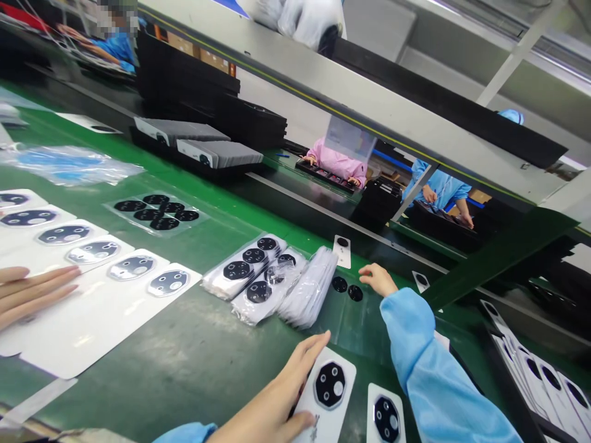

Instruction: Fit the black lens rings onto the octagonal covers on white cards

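My left hand grips a white phone back cover at bottom centre, fingers along its left edge and thumb over its lower face. The cover carries a black octagonal camera plate with several lens rings. Just right of it lies a similar white cover, apart from my hand. My right hand, in a light-blue sleeve, reaches farther forward, its fingertips slightly apart with nothing visible between them. Beside those fingertips are two black round stickers on a clear sheet. Wrapped bundles of white covers stand left of them.
A co-worker's hand rests over a row of white covers at left. A clear sheet of black discs lies behind. Black trays of covers stand at right. A green slanted post rises beyond my right arm. Co-workers sit opposite.
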Motion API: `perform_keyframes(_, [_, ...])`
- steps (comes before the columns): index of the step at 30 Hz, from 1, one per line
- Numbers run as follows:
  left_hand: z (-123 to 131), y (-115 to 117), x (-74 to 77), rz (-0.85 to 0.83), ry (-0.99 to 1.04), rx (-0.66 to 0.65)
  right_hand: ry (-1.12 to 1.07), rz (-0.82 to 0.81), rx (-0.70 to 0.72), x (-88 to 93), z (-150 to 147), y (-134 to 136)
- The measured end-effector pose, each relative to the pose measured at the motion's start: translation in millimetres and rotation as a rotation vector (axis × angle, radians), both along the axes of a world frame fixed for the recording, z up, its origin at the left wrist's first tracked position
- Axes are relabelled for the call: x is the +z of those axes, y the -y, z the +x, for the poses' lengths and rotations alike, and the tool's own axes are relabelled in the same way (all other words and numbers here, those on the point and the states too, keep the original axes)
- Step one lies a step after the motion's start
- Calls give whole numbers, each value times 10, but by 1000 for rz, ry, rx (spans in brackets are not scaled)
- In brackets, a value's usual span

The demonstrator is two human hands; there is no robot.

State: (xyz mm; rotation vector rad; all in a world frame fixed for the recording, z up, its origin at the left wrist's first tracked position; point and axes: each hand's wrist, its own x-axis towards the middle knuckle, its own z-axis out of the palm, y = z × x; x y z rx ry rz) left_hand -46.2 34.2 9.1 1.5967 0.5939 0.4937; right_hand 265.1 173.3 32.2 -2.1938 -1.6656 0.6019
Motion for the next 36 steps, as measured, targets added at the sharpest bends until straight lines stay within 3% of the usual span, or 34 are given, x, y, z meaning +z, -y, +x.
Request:
perform_keyframes(4, [139,48,-73,-334,231,4,125,-63,161,-73,-22,230])
perform_keyframes(6, [193,63,-74,-417,299,10,167,-74,198,-112,-58,245])
perform_keyframes(14, [302,121,-52,-503,382,83,265,-98,203,-94,-121,150])
perform_keyframes(23, [324,120,-75,-556,396,73,322,75,193,-115,-274,449])
perform_keyframes(36, [329,111,-123,-579,413,62,161,117,244,-250,-133,483])
